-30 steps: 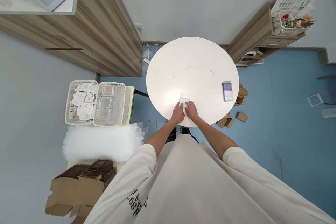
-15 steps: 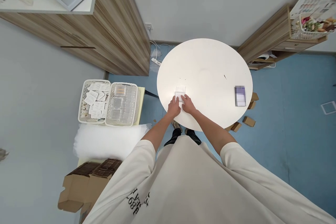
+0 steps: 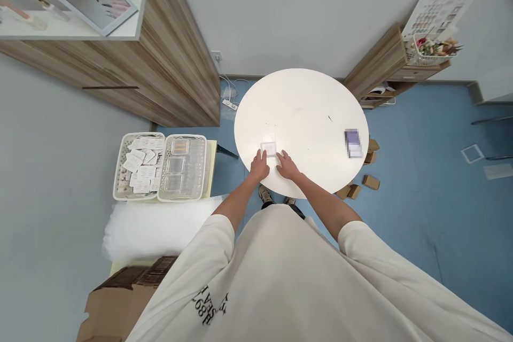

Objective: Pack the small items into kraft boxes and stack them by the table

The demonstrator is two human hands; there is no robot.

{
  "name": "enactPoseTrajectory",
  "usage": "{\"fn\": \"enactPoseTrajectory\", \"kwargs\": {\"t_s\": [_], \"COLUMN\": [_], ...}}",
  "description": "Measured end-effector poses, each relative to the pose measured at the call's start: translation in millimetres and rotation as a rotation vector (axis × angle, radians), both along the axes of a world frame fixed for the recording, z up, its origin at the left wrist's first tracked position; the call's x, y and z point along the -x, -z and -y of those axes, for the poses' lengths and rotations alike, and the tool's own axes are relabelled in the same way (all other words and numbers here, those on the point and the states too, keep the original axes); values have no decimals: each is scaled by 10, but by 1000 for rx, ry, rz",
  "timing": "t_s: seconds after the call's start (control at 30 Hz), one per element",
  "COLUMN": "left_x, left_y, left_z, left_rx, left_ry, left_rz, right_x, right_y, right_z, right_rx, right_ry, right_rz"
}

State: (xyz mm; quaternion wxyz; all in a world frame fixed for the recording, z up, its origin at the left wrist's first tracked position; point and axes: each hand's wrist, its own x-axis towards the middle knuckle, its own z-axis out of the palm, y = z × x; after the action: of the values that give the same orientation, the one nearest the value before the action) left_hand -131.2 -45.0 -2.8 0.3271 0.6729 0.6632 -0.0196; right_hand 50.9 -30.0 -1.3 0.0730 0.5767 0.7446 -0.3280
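A small clear plastic box (image 3: 268, 148) lies on the round white table (image 3: 308, 107), close to its front left edge. Its upper part looks like a raised or folded-back lid, though glare makes this hard to tell. My left hand (image 3: 259, 166) rests by the box's lower left corner, fingers stretched and apart, the tips at or beside its edge. At the lower right corner is my right hand (image 3: 287, 165), fingers spread too. Neither hand wraps around the box.
A purple and white stack (image 3: 353, 144) sits at the table's right side. To the left, white baskets hold paper cards (image 3: 140, 165) and clear boxes (image 3: 175, 165). White packing sheets (image 3: 156, 227) and flattened cartons (image 3: 116, 299) lie below. Small brown boxes (image 3: 371, 182) are on the floor.
My fingers have drawn back from the top of the clear box to its near corners, uncovering more of it. Earlier the box was nearer the table's front edge. The head view has shifted.
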Motion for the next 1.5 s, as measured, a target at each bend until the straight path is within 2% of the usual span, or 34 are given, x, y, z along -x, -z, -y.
{"fn": "enactPoseTrajectory", "kwargs": {"t_s": [0.17, 0.33, 0.47, 0.7, 0.9, 1.0, 1.1, 1.27, 1.5], "left_x": [-40, -165, -371, -774, -762, -624, -402, 123, 983], "left_y": [-178, -305, -421, -585, -718, -777, -834, -924, -965], "left_z": [208, 574, 1019, 1969, 2530, 2780, 3082, 3724, 4780], "left_rx": [-119, -207, -239, -224, -204, -234, -254, -282, -323], "left_ry": [-49, -114, -162, -188, -228, -297, -398, -574, -769], "left_rz": [-18, -60, -71, -67, -107, -130, -145, -161, -221], "right_x": [-210, -440, -665, -922, -857, -686, -370, 413, 1541], "right_y": [-163, -351, -449, -482, -581, -637, -687, -755, -785], "right_z": [168, 402, 728, 1455, 1854, 1952, 2070, 2433, 3216], "right_rx": [-93, -171, -234, -261, -267, -280, -287, -290, -302], "right_ry": [0, -27, -76, -144, -215, -273, -358, -547, -760], "right_rz": [34, 44, 15, -19, -53, -66, -86, -134, -172]}}
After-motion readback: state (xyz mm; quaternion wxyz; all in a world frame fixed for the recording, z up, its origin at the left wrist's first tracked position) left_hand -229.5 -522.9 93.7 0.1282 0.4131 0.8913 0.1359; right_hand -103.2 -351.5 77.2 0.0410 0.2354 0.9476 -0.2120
